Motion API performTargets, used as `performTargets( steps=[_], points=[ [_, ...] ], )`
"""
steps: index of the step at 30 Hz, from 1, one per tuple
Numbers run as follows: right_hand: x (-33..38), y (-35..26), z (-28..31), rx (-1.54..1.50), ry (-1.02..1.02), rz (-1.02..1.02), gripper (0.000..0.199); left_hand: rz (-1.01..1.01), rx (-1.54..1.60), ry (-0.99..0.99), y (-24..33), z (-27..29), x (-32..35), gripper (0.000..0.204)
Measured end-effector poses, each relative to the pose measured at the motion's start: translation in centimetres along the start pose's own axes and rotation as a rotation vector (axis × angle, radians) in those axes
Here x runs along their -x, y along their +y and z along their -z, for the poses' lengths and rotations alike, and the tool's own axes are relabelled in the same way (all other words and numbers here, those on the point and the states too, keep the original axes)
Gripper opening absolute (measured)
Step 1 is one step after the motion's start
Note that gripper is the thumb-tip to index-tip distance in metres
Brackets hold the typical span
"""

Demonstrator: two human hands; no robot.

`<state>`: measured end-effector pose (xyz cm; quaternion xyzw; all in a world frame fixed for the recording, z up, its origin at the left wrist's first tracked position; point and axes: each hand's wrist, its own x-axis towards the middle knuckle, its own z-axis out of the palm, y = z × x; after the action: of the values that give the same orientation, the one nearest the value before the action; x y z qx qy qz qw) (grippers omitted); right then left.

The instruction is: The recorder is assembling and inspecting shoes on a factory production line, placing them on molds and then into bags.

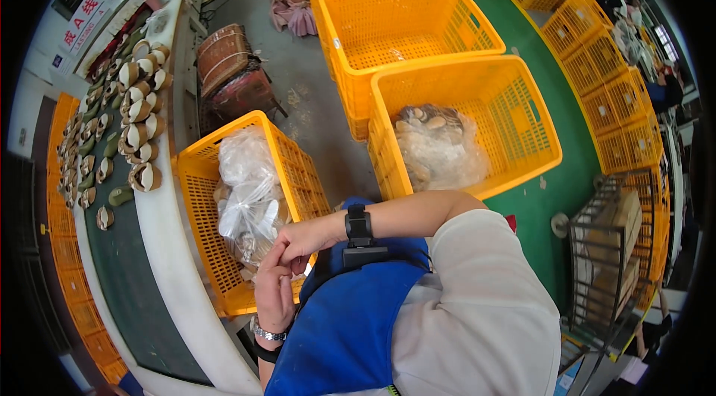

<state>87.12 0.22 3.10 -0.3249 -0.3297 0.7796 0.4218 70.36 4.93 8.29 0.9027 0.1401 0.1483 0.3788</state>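
Note:
My left hand (274, 295), with a metal watch at its wrist, and my right hand (307, 239), with a black strap at its wrist, meet in front of my blue apron (350, 321). Their fingers are bent and pressed together; anything held between them is hidden. Just beyond and below them stands a yellow crate (304, 181) with clear plastic bags (250, 165) inside, some with pale flat pieces in them.
On the left, a green conveyor belt (142, 291) carries several beige shoe uppers on lasts (138, 135). Ahead, another yellow crate (522, 116) holds a filled clear bag (447, 154). More crates (418, 19) stand behind it. A metal rack cart (608, 247) is at the right.

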Motion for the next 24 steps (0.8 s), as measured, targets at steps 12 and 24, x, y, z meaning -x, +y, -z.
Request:
performTargets(
  steps=[12, 24],
  points=[
    [-1.1, 0.2, -2.2, 0.527, -0.076, 0.02, 0.029, 0.431, 0.241, 0.217, -0.8, 1.6, 6.4, 0.003],
    [-8.0, 0.2, -7.1, 1.094, -0.617, 0.368, 0.02, 0.679, 0.103, 0.622, 1.9, 0.2, 10.8, 0.012]
  ],
)
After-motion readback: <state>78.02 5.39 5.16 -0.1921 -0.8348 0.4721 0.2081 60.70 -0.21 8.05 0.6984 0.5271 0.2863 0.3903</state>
